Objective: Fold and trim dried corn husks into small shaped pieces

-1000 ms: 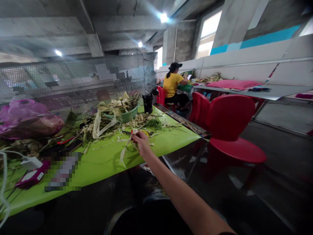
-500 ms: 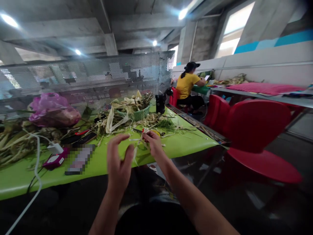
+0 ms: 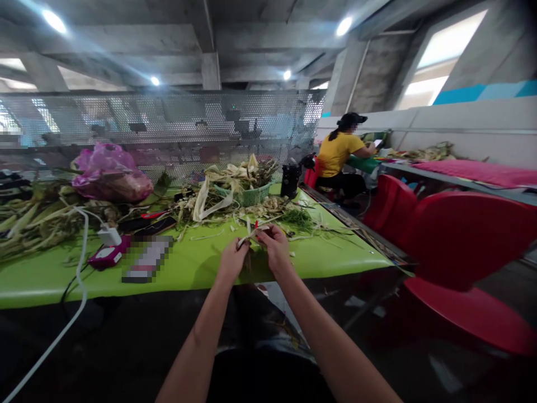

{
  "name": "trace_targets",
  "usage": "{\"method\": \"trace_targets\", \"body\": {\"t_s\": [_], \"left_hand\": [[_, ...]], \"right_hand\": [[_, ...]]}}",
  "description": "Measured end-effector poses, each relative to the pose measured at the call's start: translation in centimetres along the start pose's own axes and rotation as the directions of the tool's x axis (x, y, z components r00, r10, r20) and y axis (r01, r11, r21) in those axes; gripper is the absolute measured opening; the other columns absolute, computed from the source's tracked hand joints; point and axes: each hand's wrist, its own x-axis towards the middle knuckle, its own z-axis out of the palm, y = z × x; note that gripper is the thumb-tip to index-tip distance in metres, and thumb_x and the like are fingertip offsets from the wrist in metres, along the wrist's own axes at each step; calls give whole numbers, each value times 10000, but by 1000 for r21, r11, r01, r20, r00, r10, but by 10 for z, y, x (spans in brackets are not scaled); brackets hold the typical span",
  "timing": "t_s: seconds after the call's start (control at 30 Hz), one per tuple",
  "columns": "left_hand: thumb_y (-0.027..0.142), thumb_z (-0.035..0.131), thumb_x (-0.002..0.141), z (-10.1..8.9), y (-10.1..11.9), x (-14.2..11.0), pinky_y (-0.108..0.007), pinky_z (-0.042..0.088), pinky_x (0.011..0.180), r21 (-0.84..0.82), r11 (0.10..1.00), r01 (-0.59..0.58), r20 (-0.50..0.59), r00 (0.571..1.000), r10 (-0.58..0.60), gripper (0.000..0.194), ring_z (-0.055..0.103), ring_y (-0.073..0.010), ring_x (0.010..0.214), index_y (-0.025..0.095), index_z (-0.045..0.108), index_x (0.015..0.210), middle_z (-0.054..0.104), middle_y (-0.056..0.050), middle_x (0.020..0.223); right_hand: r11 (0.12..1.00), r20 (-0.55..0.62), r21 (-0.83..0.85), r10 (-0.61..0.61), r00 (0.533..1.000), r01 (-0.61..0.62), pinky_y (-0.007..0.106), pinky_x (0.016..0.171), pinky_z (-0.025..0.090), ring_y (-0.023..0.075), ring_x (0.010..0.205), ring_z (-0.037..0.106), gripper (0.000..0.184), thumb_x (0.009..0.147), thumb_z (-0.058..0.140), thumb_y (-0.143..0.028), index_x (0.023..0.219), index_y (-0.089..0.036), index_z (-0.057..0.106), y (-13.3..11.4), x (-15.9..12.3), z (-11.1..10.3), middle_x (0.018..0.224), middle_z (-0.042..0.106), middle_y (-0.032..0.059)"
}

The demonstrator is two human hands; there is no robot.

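Observation:
My left hand (image 3: 235, 258) is closed, its thumb and fingers pinching one end of a pale dried husk strip (image 3: 252, 234) just above the table. My right hand (image 3: 273, 246) pinches the same strip at its other end. By the right fingertips a small red piece (image 3: 256, 224) sticks up; its kind is unclear. Thin fibres hang below the hands. Loose scraps and green shreds (image 3: 298, 217) lie just beyond them. Farther back stands a green basket (image 3: 247, 197) heaped with dried husks (image 3: 235, 174).
On the green table (image 3: 201, 263) are a phone (image 3: 147, 258), a purple device with a white plug (image 3: 109, 237), a purple plastic bag (image 3: 112, 174) and a black container (image 3: 289, 180). A white cable crosses the left edge. Red chairs (image 3: 470, 240) and a seated person (image 3: 340, 154) are right.
My left hand, spread and apart before, has moved right and closed on the husk strip beside my right hand. The view has turned slightly left.

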Motion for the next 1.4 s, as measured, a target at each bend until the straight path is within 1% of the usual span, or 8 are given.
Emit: {"method": "trace_targets", "body": {"t_s": [0.23, 0.4, 0.53, 0.67, 1.0, 1.1, 1.23, 1.4], "left_hand": [[398, 599, 749, -7, 2, 3, -245, 418, 646, -238, 970, 40, -48, 997, -53, 237, 553, -129, 662, 177, 592, 836, 613, 5, 719], [360, 717, 650, -17, 2, 2, -228, 439, 673, -595, 793, 129, 42, 991, -129, 294, 565, -114, 698, 168, 618, 849, 619, 7, 772], [378, 740, 645, -19, 2, 1, -219, 433, 640, -590, 800, 111, 45, 994, -104, 310, 561, -109, 684, 160, 620, 829, 618, 2, 761], [345, 763, 623, -19, 2, 1, -216, 432, 628, -594, 800, 87, 29, 996, -86, 305, 562, -103, 654, 160, 617, 817, 616, 13, 721], [235, 724, 638, -26, -1, 3, -197, 423, 632, -627, 773, 101, 28, 994, -107, 242, 578, -91, 644, 156, 645, 853, 655, 2, 703], [193, 672, 640, -30, 2, 2, -221, 440, 697, -669, 733, 126, 107, 992, -73, 257, 615, -123, 734, 143, 654, 891, 694, -29, 793], [354, 598, 734, -34, 6, 1, -262, 468, 688, -725, 652, 222, 226, 971, -79, 312, 631, -158, 747, 122, 654, 934, 706, -71, 837], [298, 734, 669, -28, 4, 1, -237, 478, 707, -697, 704, 133, 101, 991, -87, 271, 640, -126, 716, 157, 634, 878, 703, -30, 797]], "right_hand": [[963, 248, -205, -120, 961, 173, 345, 856, 397, 208, 888, 562, 97, 658, 754, -271, 712, -225, 687, -11, -9, 4, 871, 642, 31], [798, 414, -444, -221, 883, 408, 405, 933, 340, 229, 960, 561, 71, 676, 744, -231, 737, -246, 711, -11, -8, 5, 958, 640, 42], [743, 464, -478, -239, 853, 468, 410, 951, 318, 230, 979, 562, 98, 674, 737, -193, 752, -249, 719, -9, -7, 5, 979, 638, 36], [752, 457, -472, -237, 857, 459, 410, 944, 332, 230, 973, 560, 80, 681, 738, -224, 755, -246, 714, -9, -8, 5, 978, 638, 41], [911, 237, -325, -180, 955, 253, 334, 782, 438, 208, 848, 575, 134, 753, 642, -336, 825, -223, 644, -1, -4, -2, 882, 644, 34], [911, 243, -322, -183, 953, 257, 344, 835, 424, 220, 907, 570, 105, 736, 644, -303, 804, -223, 646, -3, -5, -3, 906, 641, 37], [887, 305, -356, -187, 934, 294, 379, 953, 357, 237, 1008, 543, 53, 696, 643, -218, 736, -229, 676, -8, -8, -1, 976, 630, 36], [911, 397, -311, -135, 908, 271, 397, 996, 318, 258, 1099, 507, 178, 749, 552, -259, 769, -241, 728, -10, -9, -1, 1077, 628, 38]]}}
